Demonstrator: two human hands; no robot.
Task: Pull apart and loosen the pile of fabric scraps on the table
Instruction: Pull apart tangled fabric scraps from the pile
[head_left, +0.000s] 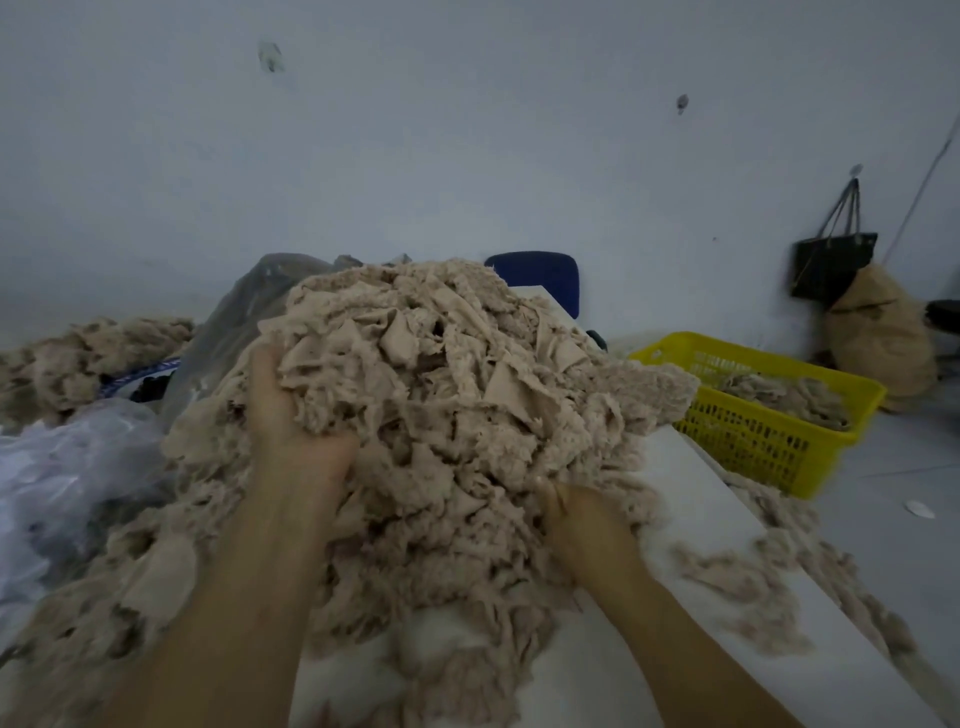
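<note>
Left hand (293, 410) is lying palm up against the near-left flank of the pile of fabric scraps (457, 384), cupping a clump, with its fingers hiding in the cloth. Right hand (576, 512) is resting sunk into the pile's lower right edge. Its fingers are buried, so whether it is clenching anything cannot be told. The beige pile is sitting heaped on the white worktop (691, 499), spilling toward the near edge, with loose wisps lying to the right. A yellow basket (753, 436) — partly filled with more scraps — is standing just beyond the worktop's right side. Clear plastic bags (67, 467) are crowding the left.
</note>
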